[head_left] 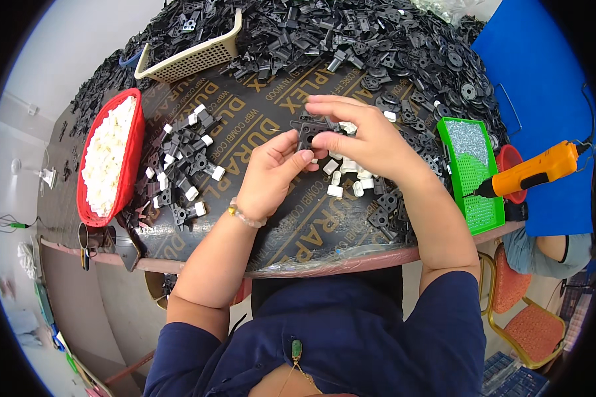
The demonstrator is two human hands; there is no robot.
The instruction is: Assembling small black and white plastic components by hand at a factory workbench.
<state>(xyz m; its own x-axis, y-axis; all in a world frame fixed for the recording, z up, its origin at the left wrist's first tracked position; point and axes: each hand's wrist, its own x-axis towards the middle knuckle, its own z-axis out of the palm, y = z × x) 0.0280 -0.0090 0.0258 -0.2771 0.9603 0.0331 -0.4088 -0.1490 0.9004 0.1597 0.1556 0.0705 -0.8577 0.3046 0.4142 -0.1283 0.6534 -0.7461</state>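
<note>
Your left hand (271, 173) pinches a dark plastic part (306, 132) between thumb and fingertips. Your right hand (365, 137) arches over from the other side, fingers spread away from the thumb, the thumb tip against the part; you cannot tell from here whether it grips or only steadies. The part sits between both hands, above the surface (271, 253), and no white cap shows on the side in view, though your fingers hide some of it.

Left of your left hand lies a loose cluster of black pieces with white caps (185, 159); many seem to be fitted together, so these look like the finished share. Just beneath your right hand are loose white caps (348, 171), apparently unused, and nearer your right forearm a small pile of black pieces (389, 215) without caps.

Much appears left: beyond both hands spreads a large heap of black parts (298, 40), and past the capped cluster on your left hand's side, a red basket (138, 142) brims with white pieces. Well to the right of your right hand, an orange power driver (536, 170) reaches over a green tray (487, 212) holding small silvery hardware.
</note>
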